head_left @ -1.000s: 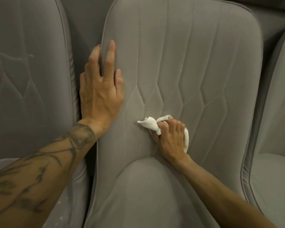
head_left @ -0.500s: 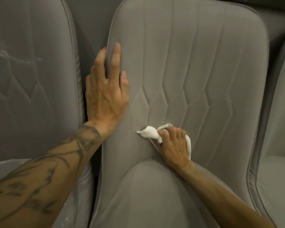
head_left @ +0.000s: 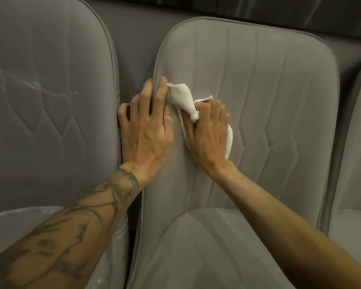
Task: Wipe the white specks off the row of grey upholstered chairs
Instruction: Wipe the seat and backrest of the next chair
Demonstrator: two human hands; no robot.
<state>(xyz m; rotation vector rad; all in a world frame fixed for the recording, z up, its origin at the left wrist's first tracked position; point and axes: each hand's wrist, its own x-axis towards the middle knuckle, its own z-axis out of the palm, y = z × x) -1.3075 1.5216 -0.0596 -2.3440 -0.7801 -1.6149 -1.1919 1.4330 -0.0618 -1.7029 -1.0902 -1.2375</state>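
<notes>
Grey chair (head_left: pixel 283 84) edge under left hand (head_left: pixel 147 134); right hand (head_left: pixel 209 136) holds cloth (head_left: pixel 182 99).

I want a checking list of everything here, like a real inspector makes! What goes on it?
Surface: middle grey chair, backrest with faint white specks along a seam.
Job's things: white cloth bunched against the middle backrest; left chair shows white streaks; right chair only partly in view.
Clutter: nothing seen.
Hands: left hand rests flat on the middle chair's left edge; right hand grips the cloth and presses it on the fabric.
Cables: nothing seen.
Surroundings: dark background behind the chairs, too dim to tell more.
</notes>
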